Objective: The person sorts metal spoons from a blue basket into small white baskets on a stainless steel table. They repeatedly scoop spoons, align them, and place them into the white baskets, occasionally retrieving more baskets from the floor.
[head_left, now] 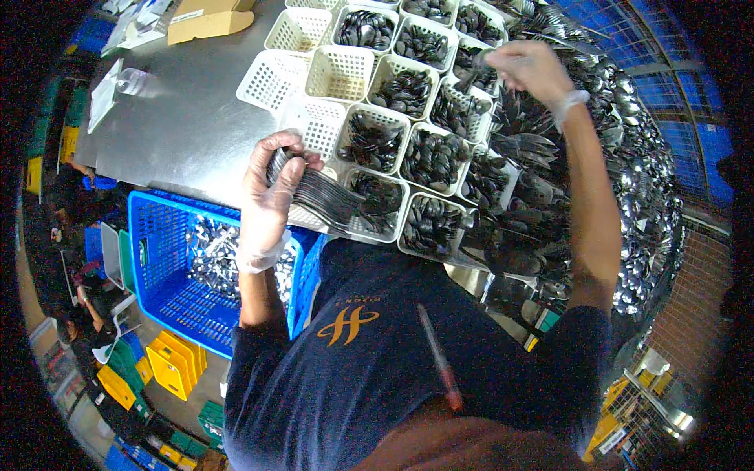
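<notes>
My left hand (271, 184), in a clear glove, is closed round a fanned stack of nested metal cutlery (322, 198). Whether these are spoons or forks I cannot tell. The stack reaches over a white basket (386, 234) at the near edge of the rows. Farther off to the right, my right hand (532, 71), gloved too, has its fingers pinched together over another white basket (481, 93). A dark, blurred piece of cutlery (473, 72) appears at its fingertips. Several white perforated baskets around them hold dark spoons (436, 159).
Loose cutlery (628, 196) heaps along the right side. Empty white baskets (271, 78) stand on the metal table (184, 118) at far left. A blue crate (184, 318) with shiny pieces sits below the table edge; yellow crates (173, 365) and people are beyond it.
</notes>
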Demonstrator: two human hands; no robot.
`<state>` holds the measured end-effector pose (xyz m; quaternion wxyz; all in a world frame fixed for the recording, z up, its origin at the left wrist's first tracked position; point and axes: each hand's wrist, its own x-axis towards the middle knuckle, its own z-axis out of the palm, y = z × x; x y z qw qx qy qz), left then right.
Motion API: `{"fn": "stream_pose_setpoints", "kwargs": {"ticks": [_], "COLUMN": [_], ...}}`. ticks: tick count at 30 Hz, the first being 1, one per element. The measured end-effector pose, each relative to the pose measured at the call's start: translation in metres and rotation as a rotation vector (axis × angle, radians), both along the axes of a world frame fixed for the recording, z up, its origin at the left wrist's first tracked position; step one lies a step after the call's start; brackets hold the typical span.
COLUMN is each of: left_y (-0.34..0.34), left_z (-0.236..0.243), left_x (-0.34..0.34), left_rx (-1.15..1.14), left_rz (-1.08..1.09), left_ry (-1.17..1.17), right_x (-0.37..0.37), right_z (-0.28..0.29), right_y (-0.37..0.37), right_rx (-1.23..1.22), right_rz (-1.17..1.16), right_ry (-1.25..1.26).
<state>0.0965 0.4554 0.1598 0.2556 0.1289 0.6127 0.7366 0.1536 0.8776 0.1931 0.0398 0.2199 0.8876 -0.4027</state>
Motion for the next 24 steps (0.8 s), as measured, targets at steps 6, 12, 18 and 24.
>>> {"fn": "stream_pose_setpoints", "kwargs": {"ticks": [6, 12, 18, 24], "left_y": [-0.004, 0.004, -0.006, -0.009], "left_z": [-0.005, -0.002, -0.003, -0.013], "left_x": [0.000, 0.002, 0.003, -0.001], "left_rx": [-0.031, -0.033, -0.003, -0.045], "left_rz": [-0.010, -0.023, -0.002, -0.019], "left_ry": [0.005, 0.022, 0.056, 0.101], "right_x": [0.028, 0.031, 0.037, 0.073], "right_z": [0.015, -0.061, -0.020, -0.035], "right_y": [0.014, -0.013, -0.061, -0.102], "right_rx": [-0.068, 0.773, 0.813, 0.732], "right_rz": [-0.063, 0.238, 0.262, 0.426], "right_ry": [-0.005, -0.127, -0.023, -0.199]}}
